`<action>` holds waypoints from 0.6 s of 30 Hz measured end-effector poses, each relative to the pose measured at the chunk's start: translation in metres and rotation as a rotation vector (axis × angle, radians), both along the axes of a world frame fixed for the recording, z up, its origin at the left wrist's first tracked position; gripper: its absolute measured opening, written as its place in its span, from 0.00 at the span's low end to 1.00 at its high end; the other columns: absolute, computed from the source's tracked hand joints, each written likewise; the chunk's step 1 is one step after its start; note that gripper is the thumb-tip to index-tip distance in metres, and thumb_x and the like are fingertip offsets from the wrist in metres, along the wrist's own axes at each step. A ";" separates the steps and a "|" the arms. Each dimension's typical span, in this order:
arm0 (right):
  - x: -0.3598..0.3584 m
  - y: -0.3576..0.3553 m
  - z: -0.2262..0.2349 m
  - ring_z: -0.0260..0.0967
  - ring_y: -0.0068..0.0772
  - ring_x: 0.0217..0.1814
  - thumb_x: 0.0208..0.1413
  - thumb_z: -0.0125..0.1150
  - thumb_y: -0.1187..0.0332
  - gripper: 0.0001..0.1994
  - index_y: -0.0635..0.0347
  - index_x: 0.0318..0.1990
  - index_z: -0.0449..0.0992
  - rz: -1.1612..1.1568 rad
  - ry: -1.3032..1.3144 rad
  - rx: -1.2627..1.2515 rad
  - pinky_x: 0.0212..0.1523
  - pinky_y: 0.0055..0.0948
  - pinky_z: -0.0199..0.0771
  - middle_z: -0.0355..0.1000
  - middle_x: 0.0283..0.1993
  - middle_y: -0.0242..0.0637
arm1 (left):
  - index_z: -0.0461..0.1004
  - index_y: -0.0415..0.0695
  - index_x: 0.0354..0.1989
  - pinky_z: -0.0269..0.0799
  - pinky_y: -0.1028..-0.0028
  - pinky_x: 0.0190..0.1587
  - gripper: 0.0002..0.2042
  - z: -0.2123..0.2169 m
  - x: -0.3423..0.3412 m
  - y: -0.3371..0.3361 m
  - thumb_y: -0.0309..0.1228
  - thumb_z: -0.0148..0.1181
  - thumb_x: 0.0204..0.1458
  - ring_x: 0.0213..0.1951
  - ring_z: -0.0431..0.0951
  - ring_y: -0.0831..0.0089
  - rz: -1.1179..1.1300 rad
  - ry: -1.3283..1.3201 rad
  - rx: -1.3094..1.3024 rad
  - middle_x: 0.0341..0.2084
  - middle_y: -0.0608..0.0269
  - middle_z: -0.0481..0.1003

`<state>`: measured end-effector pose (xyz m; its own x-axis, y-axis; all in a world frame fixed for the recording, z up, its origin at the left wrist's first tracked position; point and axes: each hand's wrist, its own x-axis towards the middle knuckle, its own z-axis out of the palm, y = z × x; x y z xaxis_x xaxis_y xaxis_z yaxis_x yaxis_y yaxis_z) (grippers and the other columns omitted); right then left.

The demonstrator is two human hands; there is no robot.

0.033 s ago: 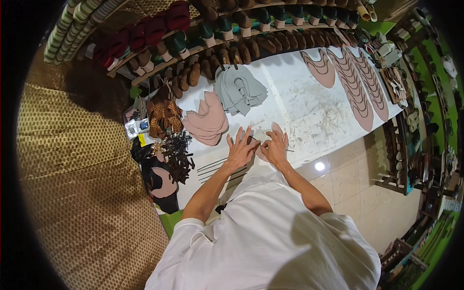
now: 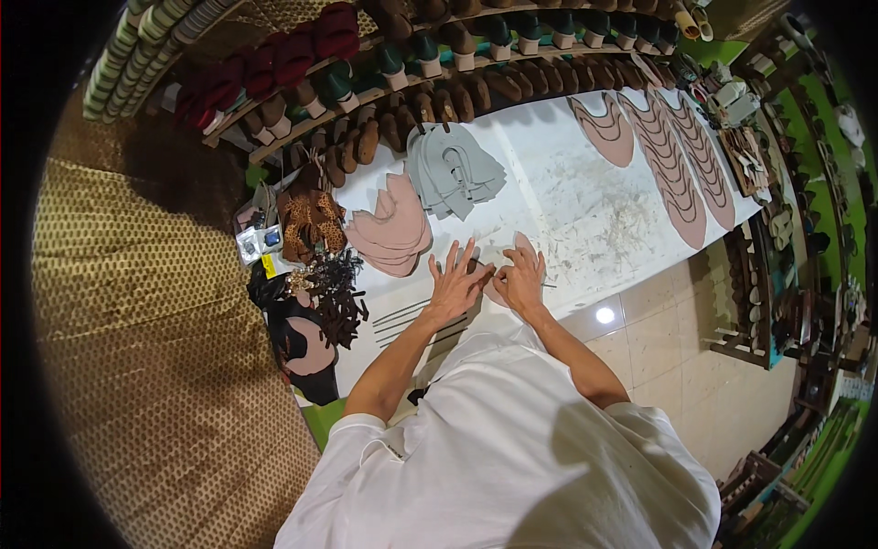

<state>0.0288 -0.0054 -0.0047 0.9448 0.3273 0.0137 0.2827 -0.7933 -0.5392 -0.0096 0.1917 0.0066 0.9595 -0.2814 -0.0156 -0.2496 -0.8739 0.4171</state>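
At the near edge of the white table, a pink cut shoe-upper piece [image 2: 495, 292] lies between my hands, partly covered by them. My left hand [image 2: 454, 287] has its outer fingers spread, while its thumb and index finger pinch at the piece's left edge, by a dark strip. Close beside it, my right hand [image 2: 519, 282] pinches the same edge between thumb and forefinger, its other fingers raised and bent. What exactly sits between the fingertips is too small to see. Left of my hands, several thin dark strips [image 2: 400, 316] lie side by side.
Stacked pink pieces [image 2: 389, 229] and grey pieces [image 2: 455, 169] lie beyond my left hand. Rows of edged pink pieces [image 2: 672, 188] fill the far right. Leopard-print pieces [image 2: 311, 220] and dark scraps [image 2: 343, 316] crowd the left end. Shoe racks [image 2: 402, 78] line the back.
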 end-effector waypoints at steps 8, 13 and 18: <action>-0.001 -0.001 -0.003 0.57 0.44 0.74 0.47 0.72 0.64 0.06 0.54 0.25 0.87 -0.017 -0.056 0.028 0.76 0.69 0.37 0.72 0.63 0.34 | 0.78 0.69 0.62 0.32 0.17 0.64 0.20 -0.001 -0.008 -0.016 0.41 0.60 0.60 0.80 0.33 0.45 0.002 0.079 0.132 0.82 0.60 0.36; -0.007 -0.018 0.007 0.56 0.45 0.75 0.49 0.74 0.62 0.07 0.53 0.33 0.88 0.042 -0.009 0.087 0.77 0.65 0.38 0.70 0.65 0.37 | 0.77 0.69 0.63 0.32 0.17 0.64 0.20 -0.003 -0.017 -0.017 0.43 0.60 0.61 0.80 0.32 0.46 0.039 0.086 0.119 0.82 0.60 0.36; -0.015 -0.035 0.010 0.59 0.44 0.74 0.52 0.73 0.60 0.10 0.52 0.40 0.88 0.056 -0.052 0.073 0.77 0.60 0.43 0.71 0.63 0.37 | 0.74 0.70 0.66 0.31 0.19 0.65 0.22 -0.004 -0.020 -0.019 0.45 0.57 0.63 0.80 0.31 0.47 0.059 0.086 0.124 0.82 0.60 0.36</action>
<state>0.0136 -0.0400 0.0052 0.9224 0.3762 0.0880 0.3547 -0.7343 -0.5788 -0.0300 0.1728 0.0023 0.9679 -0.2152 -0.1296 -0.1640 -0.9323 0.3225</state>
